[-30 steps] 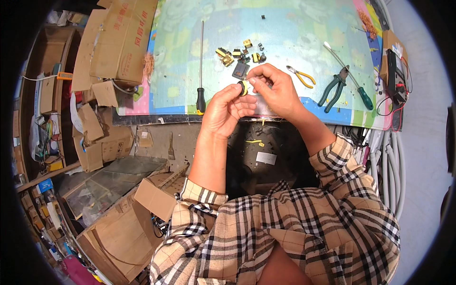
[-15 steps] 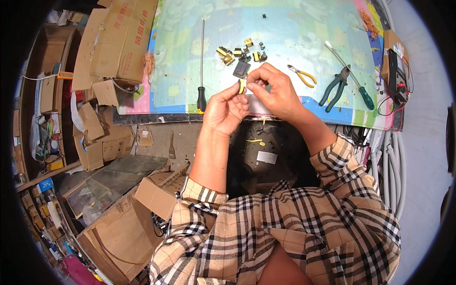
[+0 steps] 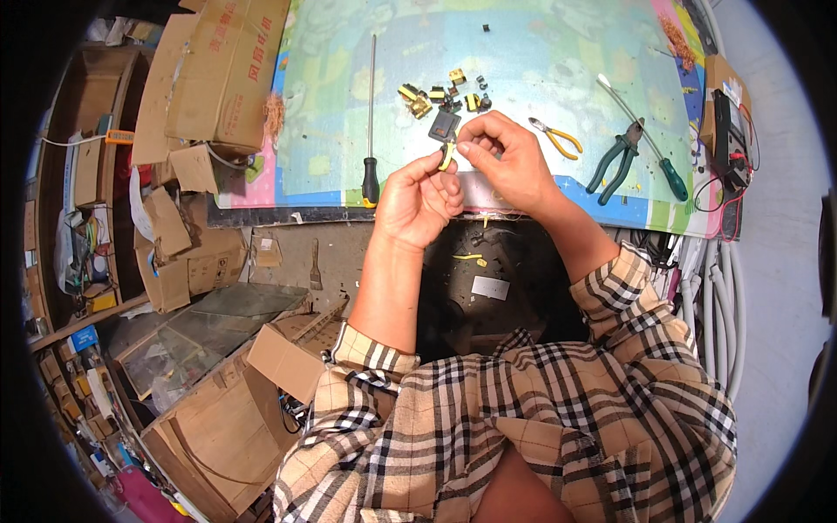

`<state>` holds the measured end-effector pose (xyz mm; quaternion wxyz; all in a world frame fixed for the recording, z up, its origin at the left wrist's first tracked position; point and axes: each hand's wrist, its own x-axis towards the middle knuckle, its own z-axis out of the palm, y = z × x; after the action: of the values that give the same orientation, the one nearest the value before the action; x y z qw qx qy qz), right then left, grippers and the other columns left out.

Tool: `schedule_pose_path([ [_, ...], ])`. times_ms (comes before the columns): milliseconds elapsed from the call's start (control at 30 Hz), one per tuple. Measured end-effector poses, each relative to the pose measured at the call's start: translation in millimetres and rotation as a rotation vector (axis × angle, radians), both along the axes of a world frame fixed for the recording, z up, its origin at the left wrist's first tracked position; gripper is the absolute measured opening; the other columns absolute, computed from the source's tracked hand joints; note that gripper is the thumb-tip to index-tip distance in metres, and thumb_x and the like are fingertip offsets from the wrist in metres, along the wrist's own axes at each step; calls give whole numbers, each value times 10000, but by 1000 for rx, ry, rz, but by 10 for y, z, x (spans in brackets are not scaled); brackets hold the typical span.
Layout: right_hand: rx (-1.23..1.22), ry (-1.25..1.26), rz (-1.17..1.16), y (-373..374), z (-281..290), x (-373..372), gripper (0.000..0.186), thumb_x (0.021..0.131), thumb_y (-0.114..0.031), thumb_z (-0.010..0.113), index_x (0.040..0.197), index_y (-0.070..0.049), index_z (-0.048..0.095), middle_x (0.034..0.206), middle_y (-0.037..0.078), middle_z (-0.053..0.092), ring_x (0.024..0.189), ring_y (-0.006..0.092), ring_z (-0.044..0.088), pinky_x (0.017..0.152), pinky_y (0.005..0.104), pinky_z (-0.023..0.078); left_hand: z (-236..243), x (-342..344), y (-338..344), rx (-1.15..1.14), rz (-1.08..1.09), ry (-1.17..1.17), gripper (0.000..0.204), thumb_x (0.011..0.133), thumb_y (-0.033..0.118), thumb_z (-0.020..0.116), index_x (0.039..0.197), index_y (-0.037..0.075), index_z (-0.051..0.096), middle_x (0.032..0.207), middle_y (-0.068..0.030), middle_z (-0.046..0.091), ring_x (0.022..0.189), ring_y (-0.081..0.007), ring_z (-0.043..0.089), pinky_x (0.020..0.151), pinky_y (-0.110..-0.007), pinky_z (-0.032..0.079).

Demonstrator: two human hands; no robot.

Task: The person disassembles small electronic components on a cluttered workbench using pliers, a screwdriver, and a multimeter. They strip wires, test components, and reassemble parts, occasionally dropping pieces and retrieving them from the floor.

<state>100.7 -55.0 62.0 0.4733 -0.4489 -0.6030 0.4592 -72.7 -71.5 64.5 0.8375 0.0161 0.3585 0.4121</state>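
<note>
My left hand (image 3: 414, 196) grips a small black-and-yellow component (image 3: 448, 155) between thumb and fingertips, its other fingers curled. My right hand (image 3: 510, 161) has bent fingers pinched at the same component, from the right. Just beyond them on the mat lies a dark square part (image 3: 443, 125), with a loose cluster of small black and yellow components (image 3: 418, 103) behind it. A long screwdriver (image 3: 370, 179) lies left of my hands. To the right are yellow-handled cutters (image 3: 565, 142), larger dark green pliers (image 3: 629, 139) and a green-handled screwdriver (image 3: 673, 178).
The patterned mat (image 3: 323, 78) covers the table. A large cardboard box (image 3: 218, 78) stands at its left, and a black meter with leads (image 3: 724, 131) at its right. Below left are a wooden shelf (image 3: 87, 70), more cardboard and glass panes (image 3: 218, 340). Grey pipes (image 3: 724, 314) stand at the right.
The component in my fingers has been turned, showing more of its yellow side. My hands have shifted slightly, with my right fingertips moving around it. The tools are where they were.
</note>
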Motion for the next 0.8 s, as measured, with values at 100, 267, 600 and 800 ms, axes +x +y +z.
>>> schedule_pose_path([
  [100,40,79,-83,-12,39,-35,105,837,-94,673,902,-13,656,834,39,581,670,81,546,623,233,454,26,-6,-2,36,-16,-1,235,937,220,534,849,17,613,631,-90,616,539,-188,523,522,-307,407],
  [267,-21,-5,29,-24,-9,-5,127,830,-115,688,887,-4,667,821,40,588,668,78,545,616,233,449,-22,-3,18,16,13,31,223,936,221,548,869,19,614,620,-76,618,536,-176,541,504,-299,405],
  [600,-157,54,12,8,-120,-3,168,852,-161,675,864,7,669,778,27,589,639,65,509,608,242,434,-30,33,8,-16,-1,113,235,919,205,589,803,6,633,596,-94,616,542,-204,575,516,-286,438],
  [800,-165,24,14,37,-102,24,168,851,-158,671,867,9,667,787,22,590,646,59,503,618,238,436,-44,20,27,23,-38,82,253,931,219,583,806,6,639,603,-101,625,579,-207,595,522,-281,447],
])
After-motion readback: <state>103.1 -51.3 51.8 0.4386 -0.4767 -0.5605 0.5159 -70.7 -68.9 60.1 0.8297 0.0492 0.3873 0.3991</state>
